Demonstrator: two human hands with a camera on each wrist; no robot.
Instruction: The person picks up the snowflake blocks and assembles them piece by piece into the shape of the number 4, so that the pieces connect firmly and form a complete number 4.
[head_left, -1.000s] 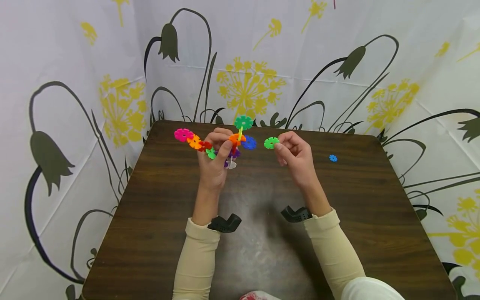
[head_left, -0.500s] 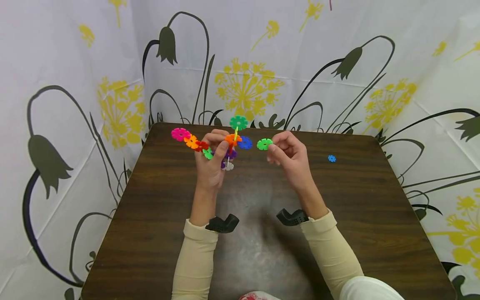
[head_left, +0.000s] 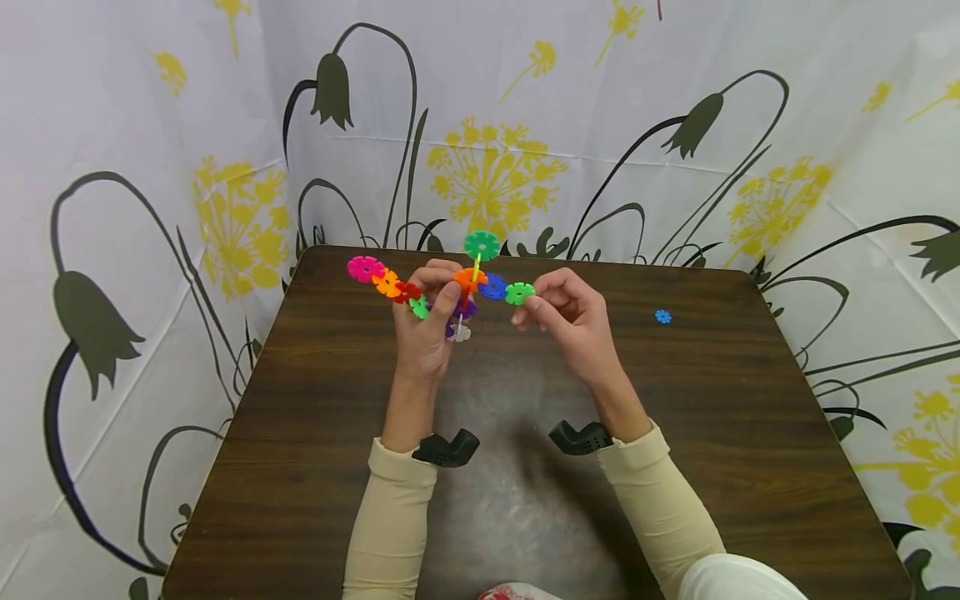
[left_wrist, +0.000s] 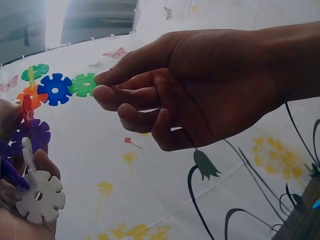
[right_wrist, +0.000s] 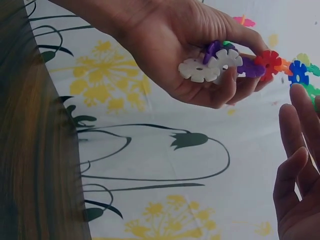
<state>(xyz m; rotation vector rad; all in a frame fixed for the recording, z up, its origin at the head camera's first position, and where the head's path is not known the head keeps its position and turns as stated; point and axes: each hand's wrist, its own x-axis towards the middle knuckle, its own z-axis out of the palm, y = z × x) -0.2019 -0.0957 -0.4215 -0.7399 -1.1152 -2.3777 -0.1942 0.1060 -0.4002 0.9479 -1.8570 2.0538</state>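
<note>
My left hand grips a joined figure of flower-shaped plastic discs above the table. From it a chain runs left to a pink disc; a teal disc stands at the top, and white discs hang lowest. An orange disc sits by the thumb, with a blue disc on its right. My right hand pinches a light green disc between thumb and index finger. In the left wrist view, the green disc's edge meets the blue disc's edge.
A small loose blue disc lies on the brown wooden table, right of my right hand. A flower-printed white cloth hangs behind and at the sides. A red and white item shows at the bottom edge.
My right hand has moved left with the light green disc, from a gap away up to the blue disc. The left hand with the figure has stayed nearly in place.
</note>
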